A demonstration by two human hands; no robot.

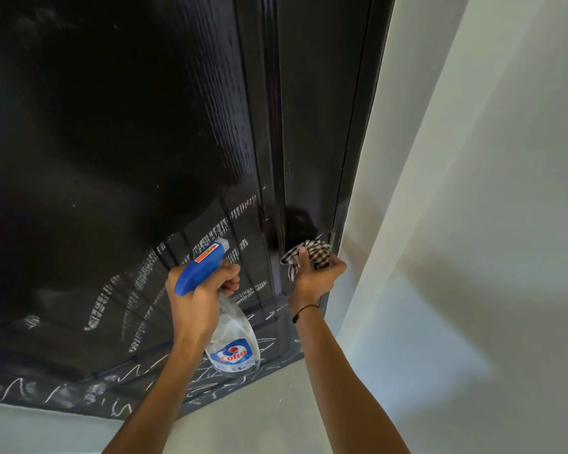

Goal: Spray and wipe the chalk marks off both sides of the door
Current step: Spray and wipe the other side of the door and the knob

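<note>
A dark wood-grain door (118,132) fills the upper left of the head view. White chalk marks (138,290) cover its lower panel and bottom rail; the upper part looks wiped and glossy. My left hand (200,290) grips a clear spray bottle (233,339) with a blue trigger head, its nozzle pointing at the door. My right hand (315,276) holds a bunched black-and-white checked cloth (309,253) against the door's right stile, close to the hinge edge.
A white wall (473,191) runs along the right of the door frame (358,158). Pale floor (276,404) lies under the door's bottom edge. A black band is on my right wrist.
</note>
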